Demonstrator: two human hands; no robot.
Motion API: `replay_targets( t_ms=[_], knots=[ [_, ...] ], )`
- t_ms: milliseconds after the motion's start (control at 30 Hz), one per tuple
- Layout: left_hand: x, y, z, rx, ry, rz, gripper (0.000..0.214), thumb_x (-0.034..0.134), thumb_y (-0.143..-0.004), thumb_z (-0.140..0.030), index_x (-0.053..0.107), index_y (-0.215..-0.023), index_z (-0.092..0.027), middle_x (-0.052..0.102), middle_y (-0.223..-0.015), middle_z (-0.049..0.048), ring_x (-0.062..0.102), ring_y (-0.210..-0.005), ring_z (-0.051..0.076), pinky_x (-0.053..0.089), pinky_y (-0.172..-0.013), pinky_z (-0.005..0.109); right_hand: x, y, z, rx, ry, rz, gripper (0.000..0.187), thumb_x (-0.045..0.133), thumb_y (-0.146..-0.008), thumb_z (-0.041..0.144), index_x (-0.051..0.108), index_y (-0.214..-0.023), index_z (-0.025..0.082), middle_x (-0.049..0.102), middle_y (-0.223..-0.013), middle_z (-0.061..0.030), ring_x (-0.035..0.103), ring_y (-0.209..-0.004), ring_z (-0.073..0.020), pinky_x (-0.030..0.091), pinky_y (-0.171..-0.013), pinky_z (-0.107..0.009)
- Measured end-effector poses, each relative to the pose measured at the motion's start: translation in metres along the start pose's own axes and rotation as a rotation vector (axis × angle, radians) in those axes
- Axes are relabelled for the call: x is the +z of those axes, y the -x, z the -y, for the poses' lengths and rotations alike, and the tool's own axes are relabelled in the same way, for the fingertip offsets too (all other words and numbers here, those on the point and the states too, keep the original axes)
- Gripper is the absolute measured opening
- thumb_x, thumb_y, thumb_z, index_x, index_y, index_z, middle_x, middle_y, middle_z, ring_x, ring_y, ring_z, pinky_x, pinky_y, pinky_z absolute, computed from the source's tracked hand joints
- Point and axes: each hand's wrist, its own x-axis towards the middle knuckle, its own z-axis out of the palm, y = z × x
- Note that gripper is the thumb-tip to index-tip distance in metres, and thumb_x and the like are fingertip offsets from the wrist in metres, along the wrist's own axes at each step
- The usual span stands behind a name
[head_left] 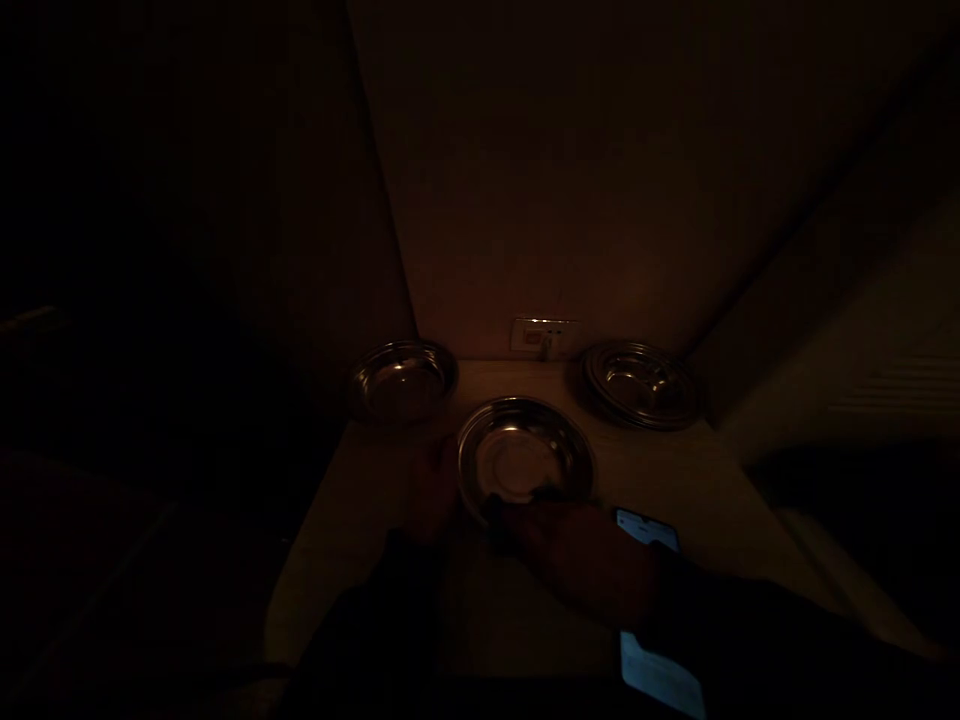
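A shiny round metal plate (517, 460) with a raised rim is in the middle of the wooden table, tilted slightly. My left hand (433, 488) grips its left rim; the fingers are mostly lost in shadow. Across the near edge of the plate lies my right hand (585, 550), closed on something small and dark that I cannot make out. Under my right forearm a phone (656, 670) with a lit screen rests on the table, partly covered.
On the wooden table (352, 510), another metal dish (401, 380) stands at the back left and a stack of metal plates (641, 385) at the back right. A wall socket (544, 335) with a plug is behind. The room is very dark.
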Motion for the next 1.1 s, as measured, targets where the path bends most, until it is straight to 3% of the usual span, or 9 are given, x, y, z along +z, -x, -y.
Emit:
replay_targets(
  t_ms=[200, 333, 433, 567, 700, 1000, 1100],
  knots=[
    [0.0, 0.005, -0.001, -0.005, -0.066, -0.031, 0.034, 0.043, -0.085, -0.034, 0.069, -0.09, -0.013, 0.072, -0.093, 0.0102, 0.066, -0.087, 0.022, 0.048, -0.078, 0.033, -0.002, -0.023, 0.021, 0.179, -0.003, 0.017, 0.042, 0.034, -0.093, 0.011, 0.041, -0.135, 0.008, 0.062, -0.12, -0.0194, 0.064, -0.103, -0.0256, 0.056, -0.075, -0.035],
    [-0.003, 0.005, 0.0, 0.014, 0.016, 0.011, 0.036, 0.044, -0.085, -0.038, 0.069, -0.093, -0.014, 0.073, -0.095, 0.0095, 0.066, -0.088, 0.023, 0.05, -0.076, 0.032, 0.004, -0.009, 0.005, 0.055, 0.065, -0.01, 0.045, 0.037, -0.093, 0.012, 0.038, -0.138, 0.009, 0.064, -0.117, -0.0184, 0.065, -0.098, -0.0262, 0.055, -0.075, -0.038],
    [-0.001, 0.004, 0.003, 0.019, 0.035, 0.031, 0.041, 0.042, -0.087, -0.043, 0.069, -0.094, -0.014, 0.073, -0.093, 0.0093, 0.066, -0.086, 0.023, 0.05, -0.073, 0.032, 0.006, 0.006, -0.009, -0.076, 0.081, -0.034, 0.039, 0.042, -0.094, 0.019, 0.046, -0.132, 0.011, 0.065, -0.115, -0.0161, 0.065, -0.098, -0.0265, 0.055, -0.08, -0.04],
    [0.001, 0.003, 0.0, -0.021, -0.059, -0.035, 0.039, 0.041, -0.086, -0.039, 0.069, -0.09, -0.011, 0.072, -0.092, 0.0118, 0.066, -0.086, 0.024, 0.049, -0.077, 0.034, 0.006, -0.009, 0.005, 0.021, 0.082, -0.052, 0.037, 0.038, -0.093, 0.014, 0.048, -0.128, 0.007, 0.066, -0.109, -0.019, 0.066, -0.092, -0.0275, 0.057, -0.07, -0.04],
    [0.002, 0.005, -0.006, -0.036, -0.069, -0.01, 0.035, 0.044, -0.086, -0.035, 0.069, -0.095, -0.012, 0.072, -0.099, 0.0119, 0.065, -0.092, 0.024, 0.049, -0.082, 0.034, 0.009, -0.024, 0.016, 0.077, 0.089, -0.063, 0.039, 0.036, -0.093, 0.013, 0.045, -0.131, 0.007, 0.067, -0.108, -0.0206, 0.067, -0.091, -0.0275, 0.057, -0.066, -0.038],
    [0.007, 0.011, 0.005, 0.022, -0.025, -0.076, 0.035, 0.043, -0.087, -0.034, 0.069, -0.099, -0.015, 0.071, -0.105, 0.0103, 0.065, -0.098, 0.024, 0.048, -0.087, 0.035, 0.008, -0.028, 0.016, 0.127, 0.103, -0.085, 0.039, 0.037, -0.093, 0.013, 0.045, -0.131, 0.006, 0.067, -0.107, -0.018, 0.066, -0.09, -0.026, 0.056, -0.067, -0.035],
    [0.006, 0.01, 0.006, 0.054, -0.026, -0.086, 0.037, 0.045, -0.087, -0.038, 0.07, -0.1, -0.015, 0.072, -0.104, 0.0102, 0.065, -0.096, 0.024, 0.049, -0.085, 0.034, 0.006, -0.015, 0.007, 0.086, 0.103, -0.07, 0.038, 0.037, -0.094, 0.014, 0.046, -0.13, 0.008, 0.067, -0.108, -0.0168, 0.066, -0.091, -0.0255, 0.055, -0.067, -0.035]
  ],
)
